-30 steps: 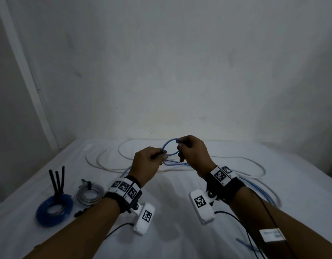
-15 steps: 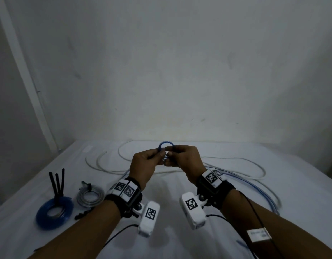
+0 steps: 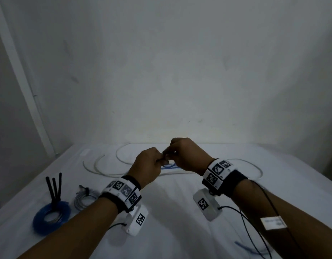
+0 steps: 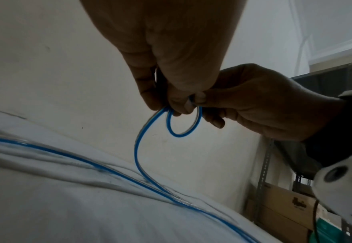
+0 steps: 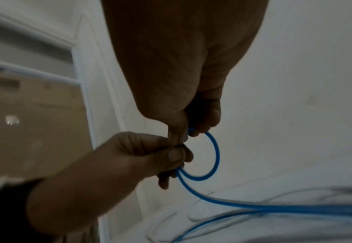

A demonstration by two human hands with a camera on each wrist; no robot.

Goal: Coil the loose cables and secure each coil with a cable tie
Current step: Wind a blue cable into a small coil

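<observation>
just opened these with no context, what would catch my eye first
First, the two hands meeting above the middle of the white table: the left hand and right hand pinch a small loop of blue cable, its tail trailing down onto the cloth. Next, at the table's left edge, a finished blue coil beside a grey coil, with black cable ties standing up from the blue one.

Your wrists: black bands with white marker tags, white cameras under, thin black cables, bare forearms.
</observation>
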